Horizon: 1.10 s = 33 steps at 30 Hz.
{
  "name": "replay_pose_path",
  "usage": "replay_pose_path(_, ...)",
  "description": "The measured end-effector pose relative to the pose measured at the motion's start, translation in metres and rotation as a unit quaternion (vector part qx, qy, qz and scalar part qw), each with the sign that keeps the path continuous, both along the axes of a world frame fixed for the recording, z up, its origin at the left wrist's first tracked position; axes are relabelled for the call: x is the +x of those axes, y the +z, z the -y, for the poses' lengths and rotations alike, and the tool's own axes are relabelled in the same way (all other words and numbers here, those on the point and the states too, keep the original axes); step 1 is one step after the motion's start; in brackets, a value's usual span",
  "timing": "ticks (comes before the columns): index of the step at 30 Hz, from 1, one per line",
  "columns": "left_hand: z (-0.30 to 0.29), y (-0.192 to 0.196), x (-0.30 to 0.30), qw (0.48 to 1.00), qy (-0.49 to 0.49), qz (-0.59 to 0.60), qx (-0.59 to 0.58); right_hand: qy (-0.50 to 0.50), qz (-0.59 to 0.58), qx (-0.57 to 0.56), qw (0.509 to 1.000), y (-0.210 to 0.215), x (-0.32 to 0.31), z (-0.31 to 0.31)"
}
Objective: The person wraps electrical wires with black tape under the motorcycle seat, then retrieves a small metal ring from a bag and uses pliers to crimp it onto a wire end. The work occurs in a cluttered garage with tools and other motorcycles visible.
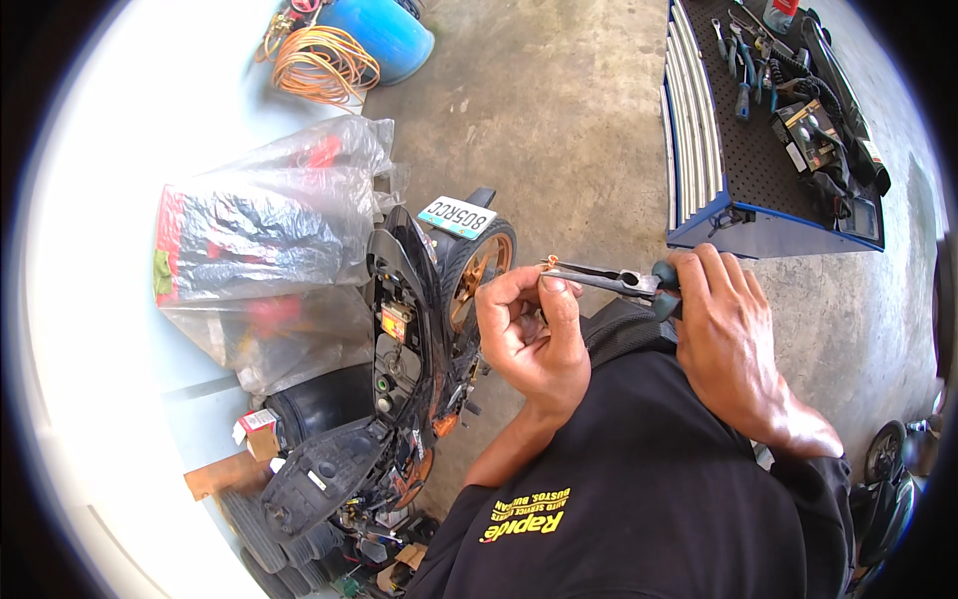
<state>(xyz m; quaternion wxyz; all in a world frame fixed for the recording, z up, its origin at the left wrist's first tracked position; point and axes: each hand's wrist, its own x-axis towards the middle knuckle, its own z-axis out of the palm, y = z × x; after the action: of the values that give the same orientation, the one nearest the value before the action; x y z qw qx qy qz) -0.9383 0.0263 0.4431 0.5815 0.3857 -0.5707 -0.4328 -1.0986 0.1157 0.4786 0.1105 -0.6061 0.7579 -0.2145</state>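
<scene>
My right hand is wrapped round the dark handles of a pair of long-nose pliers, held level in front of my chest. The jaws point left and look slightly parted. At their tips is a small orange, wire-like piece, too small to make out fully. My left hand pinches with thumb and forefinger right at the jaw tips, against this piece. Just left of my hands stands a motorcycle with its seat swung up and a battery showing in the bay beneath.
A tool cart with a perforated top stands at far right, bearing pliers, screwdrivers and a small box. Plastic-wrapped goods lie along the left wall. Farther off are an orange coiled hose and a blue drum. Tyres lie at lower left.
</scene>
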Motion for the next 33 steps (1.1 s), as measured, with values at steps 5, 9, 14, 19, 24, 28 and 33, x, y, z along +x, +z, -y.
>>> replay_pose_path(5, 0.0, -0.002, 0.002, 1.0, 0.01, 0.006, -0.023, 0.006, -0.017, 0.002, 1.0, 0.006, 0.004, -0.002)
replay_pose_path(9, 0.0, -0.005, 0.0, 0.998, 0.022, 0.025, -0.049, 0.001, -0.021, -0.007, 1.0, 0.006, 0.007, -0.002)
replay_pose_path(14, 0.003, -0.005, 0.003, 0.997, 0.015, 0.032, -0.068, -0.001, -0.028, -0.02, 0.999, 0.005, 0.01, -0.001)
replay_pose_path(19, 0.002, -0.004, 0.005, 0.999, -0.003, 0.01, -0.037, 0.002, -0.024, -0.029, 0.999, -0.001, 0.01, 0.002)
replay_pose_path(24, 0.004, -0.004, 0.006, 1.0, -0.007, -0.008, -0.021, 0.012, -0.01, -0.022, 1.0, -0.008, 0.007, 0.005)
replay_pose_path(28, 0.004, -0.007, 0.006, 1.0, -0.004, -0.004, -0.018, 0.017, 0.006, -0.011, 1.0, -0.011, 0.001, 0.009)
replay_pose_path(33, 0.003, -0.013, 0.006, 0.999, -0.006, 0.008, -0.049, 0.006, 0.023, -0.009, 1.0, -0.02, -0.004, 0.015)
